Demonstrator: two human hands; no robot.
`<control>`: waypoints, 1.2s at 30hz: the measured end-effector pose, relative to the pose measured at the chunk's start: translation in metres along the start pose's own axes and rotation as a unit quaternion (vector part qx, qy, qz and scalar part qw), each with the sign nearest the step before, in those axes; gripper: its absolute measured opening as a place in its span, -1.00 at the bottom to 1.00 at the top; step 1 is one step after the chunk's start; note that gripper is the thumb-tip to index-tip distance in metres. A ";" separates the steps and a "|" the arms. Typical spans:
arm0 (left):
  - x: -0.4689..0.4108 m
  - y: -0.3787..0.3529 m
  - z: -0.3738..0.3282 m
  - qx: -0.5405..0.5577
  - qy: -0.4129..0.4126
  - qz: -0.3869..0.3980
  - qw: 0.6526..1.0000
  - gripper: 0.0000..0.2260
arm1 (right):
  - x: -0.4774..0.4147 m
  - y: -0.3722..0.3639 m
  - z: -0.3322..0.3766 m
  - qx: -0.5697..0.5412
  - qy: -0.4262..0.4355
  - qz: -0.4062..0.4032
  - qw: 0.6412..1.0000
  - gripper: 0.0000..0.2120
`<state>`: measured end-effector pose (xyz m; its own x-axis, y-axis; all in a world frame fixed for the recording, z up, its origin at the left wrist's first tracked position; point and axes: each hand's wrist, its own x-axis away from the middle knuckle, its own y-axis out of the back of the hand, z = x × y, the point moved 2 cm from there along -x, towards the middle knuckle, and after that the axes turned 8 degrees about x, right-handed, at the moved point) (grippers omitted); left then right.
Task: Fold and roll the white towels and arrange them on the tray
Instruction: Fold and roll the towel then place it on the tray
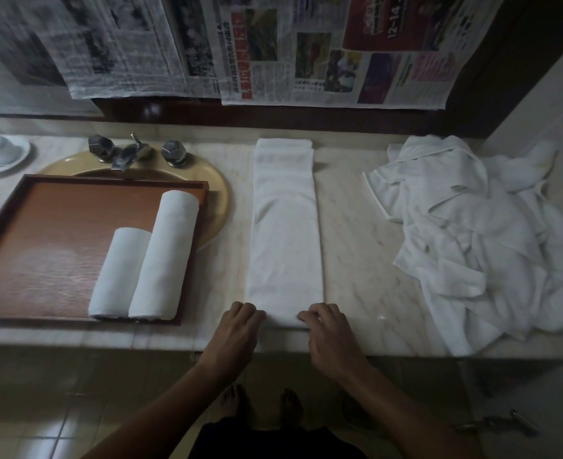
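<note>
Two rolled towels (164, 256) are already laid side by side on the tray (51, 243), at its right part. A third one, the folded towel (285, 233), is spread as a long narrow strip on the surface (356, 226), between the tray and the pile of loose towels (472, 233). Its near end is held at both corners: the fingers (250, 309) of the left hand (237, 329) and those of the right hand (329, 329) are curled over the edge and seem to pinch it. The rolling step is judged to be just at its start.

For the next move, the edge must be turned over tightly and rolled away from the body, with both sides kept even. The strip has free space ahead. The sink (218, 193) is partly covered by the tray, so the roll must be carried to the left with some care. Many towels in the pile are not yet folded.
</note>
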<state>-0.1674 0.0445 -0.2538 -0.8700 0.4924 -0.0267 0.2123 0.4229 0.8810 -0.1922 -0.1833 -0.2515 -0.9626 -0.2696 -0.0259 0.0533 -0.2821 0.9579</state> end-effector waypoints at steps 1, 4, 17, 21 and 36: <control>-0.002 0.002 0.001 0.002 0.001 -0.003 1.000 -0.60 | -0.002 -0.001 -0.001 0.002 0.001 0.000 1.000 -0.54; -0.010 0.007 0.004 0.002 0.000 -0.007 1.000 -0.58 | -0.007 0.001 -0.005 0.006 0.006 0.005 1.000 -0.54; -0.021 0.036 0.028 0.372 0.327 -0.034 0.868 -0.85 | -0.015 0.008 -0.025 -0.134 -0.107 -0.016 0.985 -0.79; -0.025 0.032 0.031 0.415 0.367 -0.043 0.832 -0.86 | -0.017 0.003 -0.011 -0.075 -0.063 -0.076 0.992 -0.58; -0.010 -0.004 -0.022 -0.022 -0.042 -0.065 0.997 -0.64 | 0.006 -0.031 0.001 0.111 0.013 -0.067 0.991 -0.47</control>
<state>-0.1695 0.0218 -0.2467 -0.8483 0.4983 -0.1789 0.0797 0.4544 0.8872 -0.1996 -0.1750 -0.2811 -0.9494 -0.2687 -0.1625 -0.1380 -0.1076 0.9846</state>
